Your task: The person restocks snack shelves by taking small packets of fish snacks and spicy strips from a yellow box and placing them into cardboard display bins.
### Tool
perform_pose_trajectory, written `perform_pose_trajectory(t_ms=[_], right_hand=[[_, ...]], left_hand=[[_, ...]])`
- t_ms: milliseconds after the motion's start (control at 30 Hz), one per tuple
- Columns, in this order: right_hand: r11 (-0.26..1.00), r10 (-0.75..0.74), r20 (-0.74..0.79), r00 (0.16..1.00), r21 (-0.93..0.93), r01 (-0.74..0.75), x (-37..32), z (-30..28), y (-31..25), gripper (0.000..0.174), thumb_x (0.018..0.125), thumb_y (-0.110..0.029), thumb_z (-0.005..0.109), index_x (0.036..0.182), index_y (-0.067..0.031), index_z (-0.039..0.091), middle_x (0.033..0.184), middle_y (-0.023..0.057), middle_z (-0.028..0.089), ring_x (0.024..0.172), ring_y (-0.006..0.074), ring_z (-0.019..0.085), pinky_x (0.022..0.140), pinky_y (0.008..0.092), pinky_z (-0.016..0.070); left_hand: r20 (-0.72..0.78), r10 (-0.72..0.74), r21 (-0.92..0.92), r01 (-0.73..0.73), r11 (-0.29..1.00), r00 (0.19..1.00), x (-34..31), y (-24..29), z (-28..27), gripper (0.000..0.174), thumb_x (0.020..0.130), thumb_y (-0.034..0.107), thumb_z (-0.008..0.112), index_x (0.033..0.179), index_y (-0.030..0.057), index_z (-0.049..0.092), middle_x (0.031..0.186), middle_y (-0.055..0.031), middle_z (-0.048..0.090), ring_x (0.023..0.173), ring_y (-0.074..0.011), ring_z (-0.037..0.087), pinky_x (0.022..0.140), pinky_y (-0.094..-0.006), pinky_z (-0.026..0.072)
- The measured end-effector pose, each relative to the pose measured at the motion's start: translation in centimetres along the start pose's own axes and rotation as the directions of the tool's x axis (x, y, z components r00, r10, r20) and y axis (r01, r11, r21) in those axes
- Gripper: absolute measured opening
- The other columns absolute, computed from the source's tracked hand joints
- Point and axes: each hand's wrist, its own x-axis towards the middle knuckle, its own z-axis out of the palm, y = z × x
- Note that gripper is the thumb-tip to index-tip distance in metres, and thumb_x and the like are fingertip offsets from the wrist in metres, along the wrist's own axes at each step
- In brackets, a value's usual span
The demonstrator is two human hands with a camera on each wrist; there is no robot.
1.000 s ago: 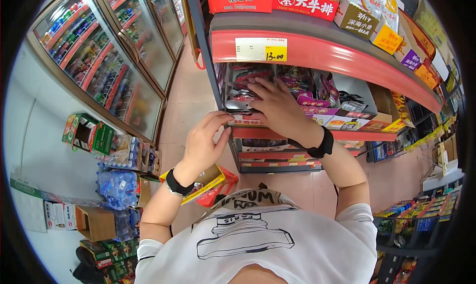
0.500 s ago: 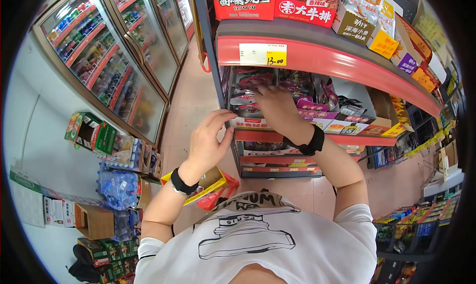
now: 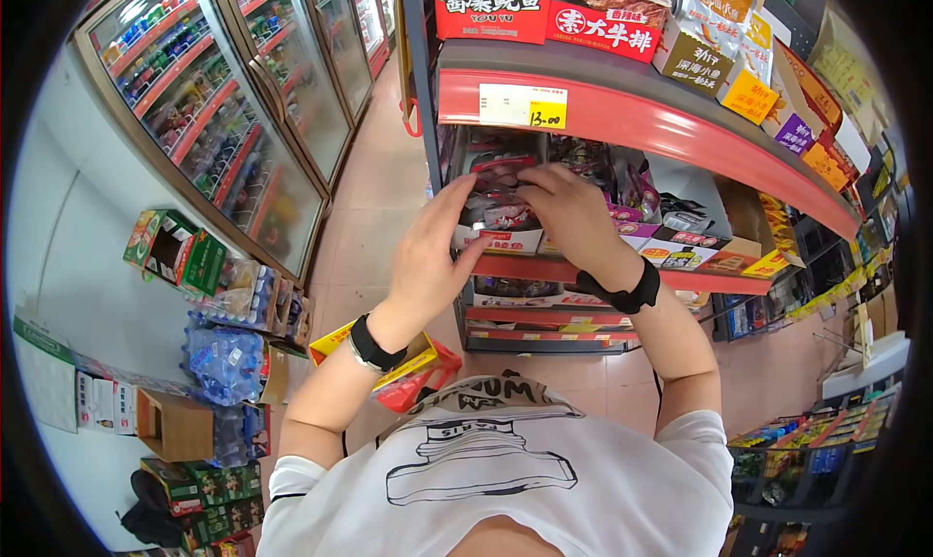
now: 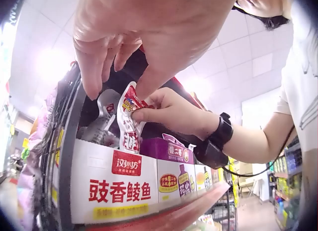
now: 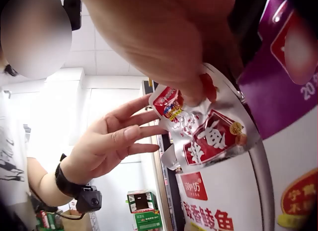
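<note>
L hand (image 3: 428,254) just moved from box (image 4: 107,186) edge to beside pouch (image 5: 211,139), fingers extended, nothing gripped. R hand (image 3: 573,212) pinches pouch, so both hands now near it.

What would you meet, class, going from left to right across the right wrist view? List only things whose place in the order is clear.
White shirt → black wristband → left hand → silver-and-red pouch → purple carton.
</note>
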Motion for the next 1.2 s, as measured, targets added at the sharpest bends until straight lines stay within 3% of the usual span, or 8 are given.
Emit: perform_pose_trajectory(t_ms=[133, 233, 433, 533, 633, 700, 900, 1200], right_hand=[[0.999, 0.053, -0.031, 0.998, -0.009, -0.054, -1.5, 0.1, -0.1, 0.026, 0.065, -0.002, 0.055, 0.090, -0.0031, 0.059, 0.097, 0.0089, 0.060, 0.084, 0.0259, 0.059, 0.069, 0.0333, 0.0497], [0.998, 0.062, -0.090, 0.994, 0.016, -0.061, -1.8, -0.1, -0.5, 0.030, 0.064, -0.002, 0.056, 0.093, -0.0040, 0.059, 0.096, 0.0089, 0.061, 0.078, 0.0265, 0.060, 0.067, 0.0342, 0.0499], [0.973, 0.129, -0.007, 0.992, 0.195, -0.125, -1.9, -0.8, -0.4, 0.024, 0.072, -0.004, 0.059, 0.096, -0.0023, 0.058, 0.098, 0.0112, 0.061, 0.082, 0.0302, 0.060, 0.070, 0.0371, 0.0495], [0.932, 0.164, 0.029, 0.986, 0.323, -0.165, -1.1, -1.8, -0.5, 0.031, 0.075, -0.008, 0.063, 0.104, -0.0019, 0.055, 0.101, 0.0140, 0.059, 0.088, 0.0335, 0.058, 0.075, 0.0391, 0.0480], [0.915, 0.218, 0.020, 0.976, 0.342, -0.211, -0.3, -2.7, -0.3, 0.045, 0.071, -0.012, 0.068, 0.113, -0.0027, 0.051, 0.107, 0.0171, 0.056, 0.097, 0.0355, 0.054, 0.081, 0.0405, 0.0453], [0.891, 0.323, 0.126, 0.938, 0.293, -0.346, -0.4, -2.9, 0.3, 0.056, 0.068, -0.012, 0.070, 0.118, -0.0033, 0.048, 0.112, 0.0183, 0.054, 0.105, 0.0356, 0.050, 0.089, 0.0419, 0.0405], [0.950, 0.266, 0.156, 0.951, 0.125, -0.286, -1.2, -0.2, 1.4, 0.059, 0.066, -0.007, 0.068, 0.121, -0.0054, 0.046, 0.114, 0.0167, 0.054, 0.111, 0.0333, 0.046, 0.101, 0.0462, 0.0308], [0.943, 0.306, 0.173, 0.936, 0.076, -0.323, -0.1, 2.1, 1.9, 0.021, 0.068, -0.011, 0.067, 0.088, -0.0080, 0.061, 0.082, 0.0095, 0.063, 0.086, 0.0286, 0.059, 0.098, 0.0479, 0.0330]], left_hand=[[-0.002, -0.004, 0.015, 0.004, 1.000, 1.000, 0.7, 0.2, 0.8, 0.061, 0.071, 0.007, 0.071, 0.126, 0.0059, 0.044, 0.121, -0.0151, 0.053, 0.110, -0.0293, 0.053, 0.081, -0.0337, 0.0476], [0.127, -0.205, -0.177, 0.225, 0.958, 0.971, 1.3, -0.1, 1.4, 0.055, 0.071, 0.008, 0.071, 0.122, 0.0049, 0.048, 0.113, -0.0150, 0.057, 0.101, -0.0273, 0.059, 0.078, -0.0321, 0.0487], [0.127, -0.051, -0.157, 0.071, 0.985, 0.991, 1.5, -2.1, 3.2, 0.030, 0.076, 0.004, 0.065, 0.105, 0.0004, 0.057, 0.092, -0.0151, 0.064, 0.083, -0.0236, 0.065, 0.071, -0.0294, 0.0501], [0.088, -0.063, -0.196, 0.079, 0.977, 0.994, 1.3, -2.7, 3.6, 0.024, 0.079, 0.002, 0.063, 0.101, -0.0011, 0.057, 0.088, -0.0141, 0.065, 0.082, -0.0202, 0.065, 0.068, -0.0277, 0.0495], [0.092, -0.228, -0.336, 0.246, 0.909, 0.969, 1.1, -2.7, 3.9, 0.019, 0.081, 0.001, 0.061, 0.099, -0.0022, 0.057, 0.087, -0.0116, 0.065, 0.078, -0.0139, 0.064, 0.065, -0.0245, 0.0485], [-0.017, -0.290, -0.389, 0.260, 0.884, 0.957, 1.1, -2.1, 3.6, 0.015, 0.082, 0.000, 0.061, 0.096, -0.0035, 0.057, 0.086, -0.0080, 0.065, 0.076, -0.0093, 0.061, 0.064, -0.0218, 0.0476], [-0.218, -0.226, -0.421, 0.118, 0.899, 0.949, 0.7, -2.1, 4.0, 0.016, 0.081, 0.002, 0.063, 0.095, -0.0020, 0.060, 0.083, -0.0108, 0.066, 0.073, -0.0132, 0.064, 0.062, -0.0232, 0.0483], [-0.280, -0.247, -0.479, 0.088, 0.873, 0.928, -1.6, -3.5, 4.3, 0.019, 0.080, -0.002, 0.062, 0.099, -0.0037, 0.059, 0.094, -0.0108, 0.064, 0.079, -0.0122, 0.061, 0.066, -0.0219, 0.0486]])
